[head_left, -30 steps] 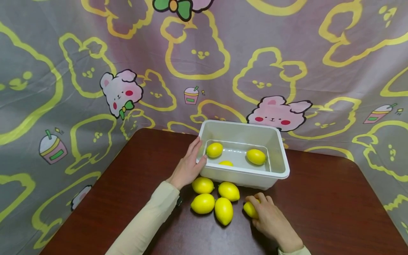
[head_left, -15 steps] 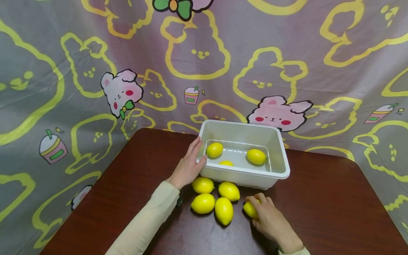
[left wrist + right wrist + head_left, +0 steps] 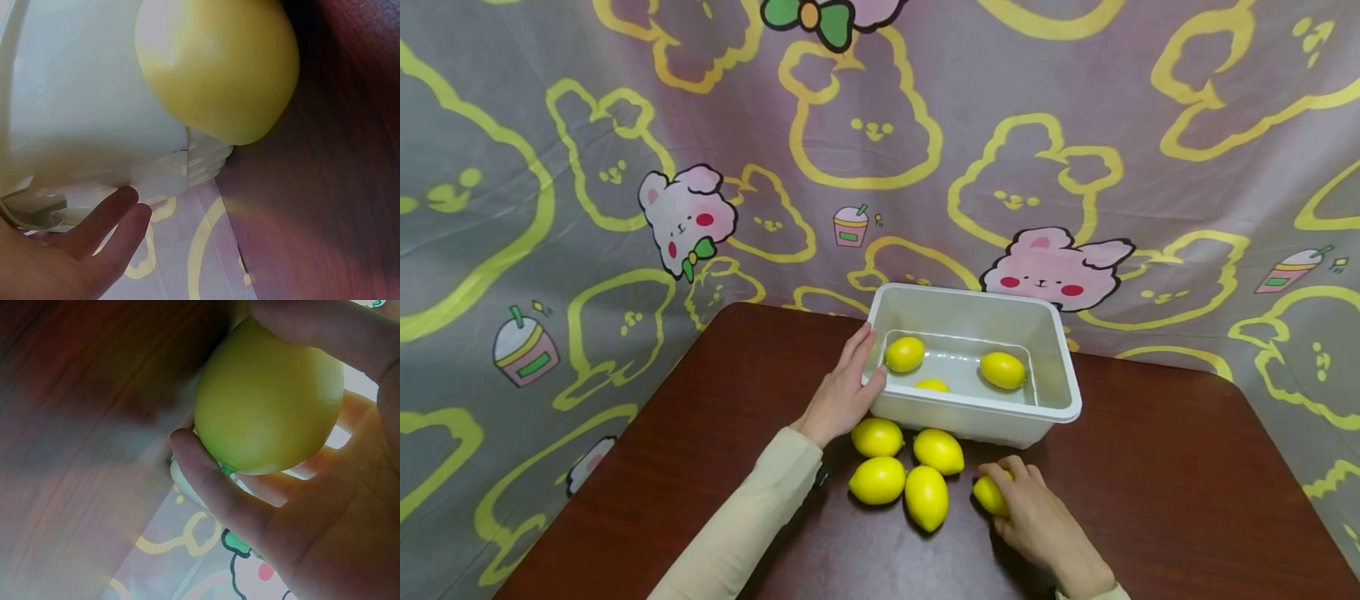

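Note:
A whitish plastic tub stands on the table, with three lemons in it, one mostly hidden by the front wall. My left hand lies against the tub's left end, fingers nearly straight along the outside and thumb at the rim. In the left wrist view those fingers touch the tub wall, below a large near lemon. To the right of the loose lemons, my right hand grips a lemon from above. The right wrist view shows thumb and fingers curled round this lemon.
Several lemons lie grouped on the dark wooden table just in front of the tub. A patterned cloth with rabbit drawings hangs behind the table and along its sides.

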`<state>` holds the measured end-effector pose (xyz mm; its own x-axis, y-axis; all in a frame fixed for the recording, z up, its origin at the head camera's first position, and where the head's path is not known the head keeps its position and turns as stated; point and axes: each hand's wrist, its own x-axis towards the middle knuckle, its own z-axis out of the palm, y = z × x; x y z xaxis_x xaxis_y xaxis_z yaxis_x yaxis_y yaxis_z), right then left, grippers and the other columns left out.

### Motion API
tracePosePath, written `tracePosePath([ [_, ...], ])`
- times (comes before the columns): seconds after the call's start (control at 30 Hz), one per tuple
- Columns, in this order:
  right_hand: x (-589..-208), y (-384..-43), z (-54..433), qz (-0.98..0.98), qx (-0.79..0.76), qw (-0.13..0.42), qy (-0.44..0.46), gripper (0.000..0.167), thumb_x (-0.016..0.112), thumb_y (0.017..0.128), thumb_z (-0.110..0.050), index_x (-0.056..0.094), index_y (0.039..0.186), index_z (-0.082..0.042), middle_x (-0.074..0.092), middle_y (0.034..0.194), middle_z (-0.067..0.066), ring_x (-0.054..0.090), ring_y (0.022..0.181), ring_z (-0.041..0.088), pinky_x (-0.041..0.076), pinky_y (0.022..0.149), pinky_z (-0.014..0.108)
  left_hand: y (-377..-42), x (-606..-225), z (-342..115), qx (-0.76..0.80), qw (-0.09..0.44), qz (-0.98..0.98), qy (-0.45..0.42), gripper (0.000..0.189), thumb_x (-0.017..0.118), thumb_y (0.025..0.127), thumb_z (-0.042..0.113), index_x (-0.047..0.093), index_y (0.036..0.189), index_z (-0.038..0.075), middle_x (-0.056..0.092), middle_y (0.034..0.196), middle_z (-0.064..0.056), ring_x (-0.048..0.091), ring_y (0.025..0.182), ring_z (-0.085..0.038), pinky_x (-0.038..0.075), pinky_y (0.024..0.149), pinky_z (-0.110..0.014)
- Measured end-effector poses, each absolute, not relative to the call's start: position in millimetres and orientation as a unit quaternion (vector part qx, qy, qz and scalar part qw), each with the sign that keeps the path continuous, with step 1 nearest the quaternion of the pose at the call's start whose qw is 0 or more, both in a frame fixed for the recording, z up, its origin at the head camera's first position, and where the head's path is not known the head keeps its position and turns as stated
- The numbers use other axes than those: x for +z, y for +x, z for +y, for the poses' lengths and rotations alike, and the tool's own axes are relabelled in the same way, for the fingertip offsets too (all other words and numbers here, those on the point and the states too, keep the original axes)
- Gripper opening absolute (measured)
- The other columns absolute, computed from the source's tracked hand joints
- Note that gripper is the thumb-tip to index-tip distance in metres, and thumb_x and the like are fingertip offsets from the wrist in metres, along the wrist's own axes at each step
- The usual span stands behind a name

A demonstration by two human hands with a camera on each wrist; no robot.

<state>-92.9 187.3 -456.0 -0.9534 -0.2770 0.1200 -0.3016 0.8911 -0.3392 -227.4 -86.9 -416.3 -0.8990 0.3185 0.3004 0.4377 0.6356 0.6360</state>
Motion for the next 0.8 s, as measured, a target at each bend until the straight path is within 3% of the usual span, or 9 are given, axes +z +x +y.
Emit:
tracePosePath([
  [0.17,-456.3,-93.3,187.2,-0.971,0.178,0.042,0.154,0.057,0.079,0.063,0.002,0.064,0.116,-0.015,0.053,0.108,0.003,0.051,0.099,0.029,0.049,0.072,0.041,-228.1,-417.2,-87.3,-0.374,0.081,-0.900,-0.210,0.065,0.041,0.100,0.042,0.027,0.155,0.009,0.014,0.161,0.006,0.063,0.088,-0.028,0.048,0.089,-0.046],
  [0.8,-451.1,-97.4,190.9,-0.972,0.181,0.046,0.143,0.057,0.084,0.065,-0.007,0.064,0.119,-0.014,0.054,0.111,0.004,0.048,0.099,0.029,0.048,0.072,0.040,-228.6,-416.6,-86.4,-0.376,0.069,-0.902,-0.203,0.064,0.041,0.100,0.042,0.024,0.156,0.015,0.012,0.161,0.011,0.063,0.092,-0.027,0.047,0.093,-0.044],
])
